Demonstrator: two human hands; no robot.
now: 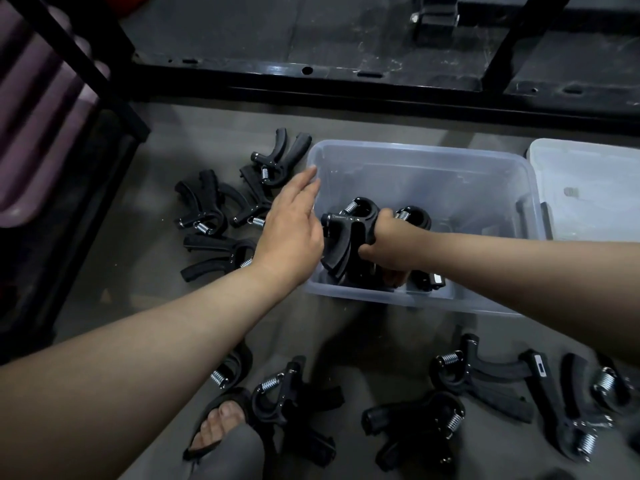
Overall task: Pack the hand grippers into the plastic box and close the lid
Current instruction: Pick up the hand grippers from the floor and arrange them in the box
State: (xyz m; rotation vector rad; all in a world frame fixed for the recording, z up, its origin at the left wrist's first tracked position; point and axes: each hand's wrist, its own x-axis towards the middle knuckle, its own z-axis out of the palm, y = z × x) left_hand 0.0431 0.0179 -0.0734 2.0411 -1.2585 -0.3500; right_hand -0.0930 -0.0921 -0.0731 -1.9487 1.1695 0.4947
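A clear plastic box stands open on the floor in the middle of the view. Inside it my right hand grips black hand grippers with steel springs, low against the box's left wall. My left hand hovers at the box's left rim with straight fingers and holds nothing. Several more hand grippers lie on the floor left of the box. Others lie in front of it. The translucent lid lies to the right of the box.
A black metal frame crosses the floor behind the box. A dark rack stands at the left. My sandalled foot is at the bottom, among the near hand grippers.
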